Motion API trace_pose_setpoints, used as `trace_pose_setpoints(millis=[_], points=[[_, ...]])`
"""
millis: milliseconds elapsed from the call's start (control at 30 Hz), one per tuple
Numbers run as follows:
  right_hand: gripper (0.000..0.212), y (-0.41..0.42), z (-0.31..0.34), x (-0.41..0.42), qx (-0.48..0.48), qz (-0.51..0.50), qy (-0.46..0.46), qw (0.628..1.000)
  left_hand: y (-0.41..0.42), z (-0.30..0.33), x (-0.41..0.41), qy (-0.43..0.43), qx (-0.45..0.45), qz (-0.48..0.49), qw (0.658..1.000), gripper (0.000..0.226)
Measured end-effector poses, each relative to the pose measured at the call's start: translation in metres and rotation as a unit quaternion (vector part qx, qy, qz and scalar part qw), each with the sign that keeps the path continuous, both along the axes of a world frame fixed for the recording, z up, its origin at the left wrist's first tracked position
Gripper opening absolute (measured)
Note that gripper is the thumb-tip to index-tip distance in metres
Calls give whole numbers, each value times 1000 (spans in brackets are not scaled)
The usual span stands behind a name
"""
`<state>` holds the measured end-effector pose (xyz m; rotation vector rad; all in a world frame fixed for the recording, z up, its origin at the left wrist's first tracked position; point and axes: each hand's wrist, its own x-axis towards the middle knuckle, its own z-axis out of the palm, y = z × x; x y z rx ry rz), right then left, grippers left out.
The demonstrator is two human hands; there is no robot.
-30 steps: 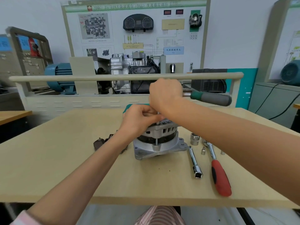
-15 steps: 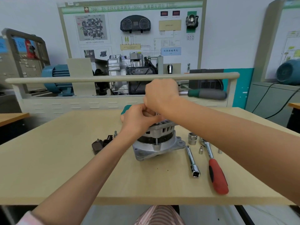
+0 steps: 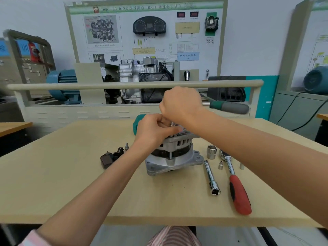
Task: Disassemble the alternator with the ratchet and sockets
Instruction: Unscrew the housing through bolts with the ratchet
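Alternator: upright, mid-surface; your right hand grips the green ratchet, handle pointing right; your left hand pinches the socket directly below, atop the housing.

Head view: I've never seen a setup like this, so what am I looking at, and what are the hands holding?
There is no robot here. A camera worn on a person's head looks down at their own arms. The alternator stands on a wooden table. The right hand grips a green-handled ratchet above it; the left hand pinches something at the tool's tip, hidden by the fingers. Lying unused: a red-handled ratchet, an extension bar, a large socket, a small socket and black removed parts.
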<state>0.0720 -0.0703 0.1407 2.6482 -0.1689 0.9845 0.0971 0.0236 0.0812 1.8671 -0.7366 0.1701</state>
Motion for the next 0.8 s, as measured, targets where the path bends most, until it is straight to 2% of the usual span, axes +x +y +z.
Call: trace_pose_setpoints(millis=[67,100,233,400,567,667,733,800], points=[[24,9,3,2,-34,-55,11,998,-2,2,-2,-11,14,12,1000,26],[22,12,4,3,-44,-53,17,997,-2,2,-3,-8,14,6,1000,26],[36,4,7,2,-45,6,19,999,13,2,-1,26,9,-52,998,18],[38,-8,7,-1,-22,53,18,998,21,4,2,49,28,-108,993,20],[29,-6,2,-6,-36,99,-1,994,14,3,2,52,-21,-72,996,15],[26,2,2,-6,-16,22,4,1000,7,0,-1,31,-32,-48,998,25],[23,5,4,-3,-12,-38,13,999,7,1,-2,29,-18,-47,998,20],[27,4,3,-2,-20,-34,3,999,11,1,-4,32,13,-66,997,13]])
